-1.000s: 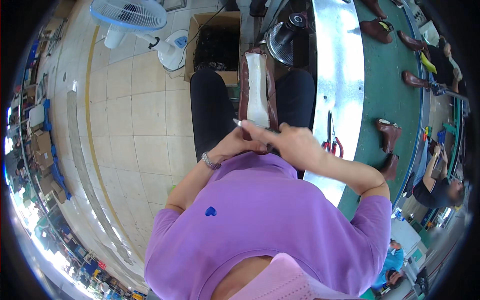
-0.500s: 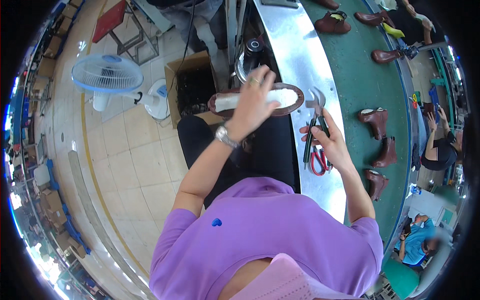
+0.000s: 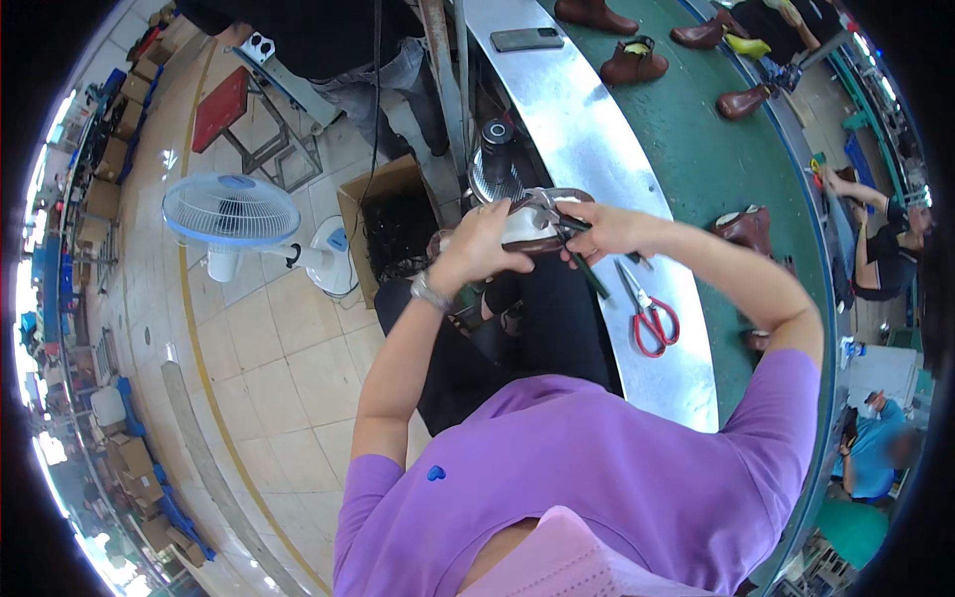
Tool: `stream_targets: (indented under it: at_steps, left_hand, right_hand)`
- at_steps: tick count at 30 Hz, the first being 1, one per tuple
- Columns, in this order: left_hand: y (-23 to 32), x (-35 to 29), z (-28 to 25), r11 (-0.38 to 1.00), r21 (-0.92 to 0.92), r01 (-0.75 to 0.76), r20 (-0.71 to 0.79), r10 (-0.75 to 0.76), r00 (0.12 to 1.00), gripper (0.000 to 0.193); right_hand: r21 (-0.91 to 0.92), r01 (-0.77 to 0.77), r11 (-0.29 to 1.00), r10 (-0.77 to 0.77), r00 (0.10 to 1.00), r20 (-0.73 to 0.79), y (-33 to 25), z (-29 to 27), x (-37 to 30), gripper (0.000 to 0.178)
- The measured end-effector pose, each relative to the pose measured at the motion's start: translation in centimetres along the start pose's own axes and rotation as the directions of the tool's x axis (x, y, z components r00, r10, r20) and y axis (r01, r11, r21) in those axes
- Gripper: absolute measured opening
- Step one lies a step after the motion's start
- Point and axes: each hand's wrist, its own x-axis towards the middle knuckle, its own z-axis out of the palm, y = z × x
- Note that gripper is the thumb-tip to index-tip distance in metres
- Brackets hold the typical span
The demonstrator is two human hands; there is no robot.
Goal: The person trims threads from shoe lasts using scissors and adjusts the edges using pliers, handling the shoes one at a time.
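A brown leather shoe [image 3: 525, 232] lies sole side up over my lap, its white bottom showing. My left hand [image 3: 473, 249] is closed round its near side and steadies it. In my right hand [image 3: 609, 235] is a pair of pincers [image 3: 594, 280] with dark handles, the metal jaws against the shoe's rim. Whether the jaws bite the leather, I cannot tell. Below my right hand, red-handled scissors [image 3: 652, 320] rest on the shiny metal bench [image 3: 597, 119].
Brown boots [image 3: 634, 63] stand on the green belt [image 3: 686, 149] to the right. A phone [image 3: 526, 39] lies at the bench's far end. Left of the shoe are an open cardboard box [image 3: 356, 214] and a fan [image 3: 231, 214]. A person [image 3: 348, 60] stands ahead.
The pincers have gone left from above the bench to the shoe with my right hand. My left hand has shifted from across the shoe's bottom to its side. The scissors now lie uncovered.
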Motion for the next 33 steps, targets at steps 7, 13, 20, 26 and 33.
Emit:
stream_targets:
  at_steps: [7,13,20,26,33]
  left_hand:
    - [2.5,-2.0,3.0,0.982,0.175,0.071,-0.321,-0.012,0.947,0.073]
    - [2.5,-2.6,3.5,0.980,0.200,0.023,-0.360,0.052,0.932,0.073]
    - [0.7,-3.3,4.7,0.891,0.452,-0.031,-0.336,0.203,0.920,0.073]
    - [0.7,-3.1,5.2,0.850,0.527,-0.027,-0.328,0.233,0.915,0.068]
    - [0.9,-3.2,5.1,0.850,0.526,0.022,-0.366,0.203,0.908,0.064]
  right_hand:
    - [-0.463,0.067,0.884,-0.220,0.933,-0.285,2.8,3.6,-0.5,0.058]
    - [-0.604,0.158,0.781,-0.429,0.838,-0.335,5.0,4.8,-0.8,0.052]
    - [-0.924,0.059,0.377,-0.352,0.932,-0.084,-0.3,1.5,-2.1,0.051]
    - [-0.726,0.210,0.654,-0.651,0.645,-0.400,0.7,2.4,0.5,0.056]
    - [-0.621,0.120,0.775,-0.494,0.728,-0.476,-0.4,2.0,-0.1,0.057]
